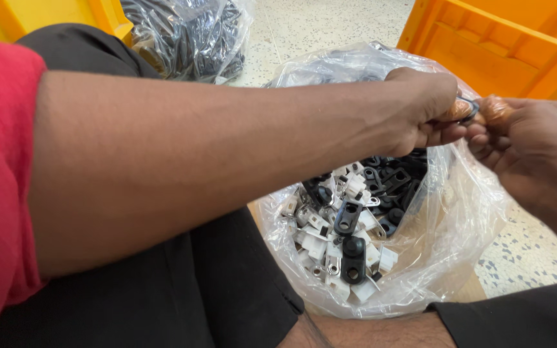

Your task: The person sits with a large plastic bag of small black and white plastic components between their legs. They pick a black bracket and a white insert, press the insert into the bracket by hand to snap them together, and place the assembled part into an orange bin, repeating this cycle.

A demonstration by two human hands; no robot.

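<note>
The left forearm [182, 161] reaches across; both hands' fingers [459, 125] pinch one small dark part [470, 107] above the clear bag [459, 212].

The left hand [420, 109] and the right hand [536, 154] meet above an open clear plastic bag [459, 225], fingers [449, 132] pinched together on a small dark part [469, 108], perhaps a ring, too hidden to tell. Black and white small parts [349, 225] fill the bag. A second bag of black parts [188, 35] lies beyond, between yellow crates [498, 45] on a speckled floor [317, 26].
</note>
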